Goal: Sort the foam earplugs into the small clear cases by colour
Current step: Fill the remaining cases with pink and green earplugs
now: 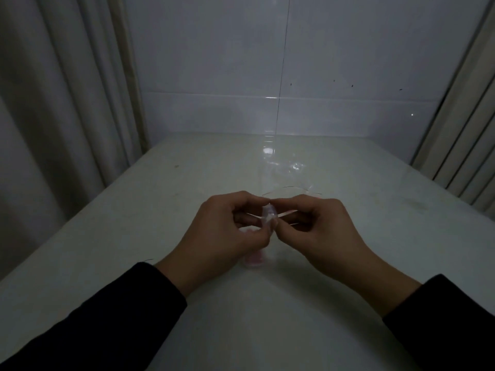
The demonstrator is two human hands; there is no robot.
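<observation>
The light is dim. My left hand [227, 231] and my right hand [318, 228] meet over the middle of the white table [134, 223]. Between their fingertips they both pinch a small clear case [269, 216] with a faint pinkish tint. Whether its lid is open I cannot tell. Pink foam earplugs [254, 259] lie on the table just below my left hand, partly hidden by it. More pink shows behind my left fingers as a small patch [247, 231].
A clear plastic bag or container [292, 190] lies just beyond my hands, hard to make out. Curtains hang at the left [53, 116] and right [460, 143]. A tiled wall [267, 76] closes the far side of the table.
</observation>
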